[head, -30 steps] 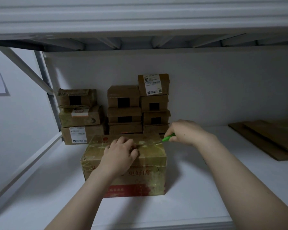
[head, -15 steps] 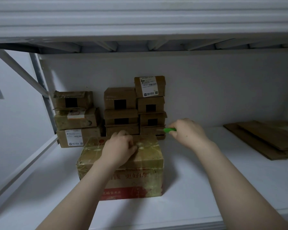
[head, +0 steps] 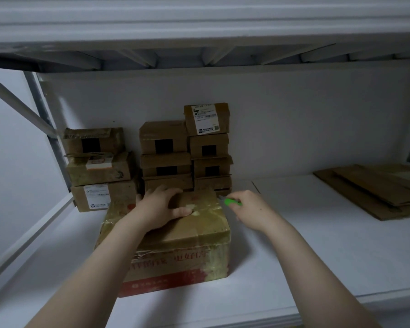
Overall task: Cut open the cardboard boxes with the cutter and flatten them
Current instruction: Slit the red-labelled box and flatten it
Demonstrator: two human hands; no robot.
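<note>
Down comes the right hand (head: 252,210) from behind the box, and the green cutter (head: 232,201) now sits lower, just off the far right corner of the taped cardboard box (head: 182,247). The left hand (head: 160,210) has changed too: half a second back its fingers were bunched near the middle of the lid, and now they lie spread out flat, reaching to the far edge.

That left hand rests palm-down on the box top. Its fingers are loose and nearly straight, its thumb lies along the tape seam, and it grips nothing. The right hand is curled tight round the cutter's green handle, with the tip pointing left toward the box corner. Whether the blade actually touches the tape is too fine to tell.

The box stands near the front of the white shelf (head: 317,245). It is wrapped in glossy yellowish tape and has red print along its front face.

Behind it, against the back wall, small cardboard boxes (head: 165,143) stand in three stacks, and the top one on the right carries a shipping label (head: 206,121). Well off to the right lies a pile of flattened cardboard (head: 376,188). The underside of the upper shelf (head: 199,24) runs across the top.
</note>
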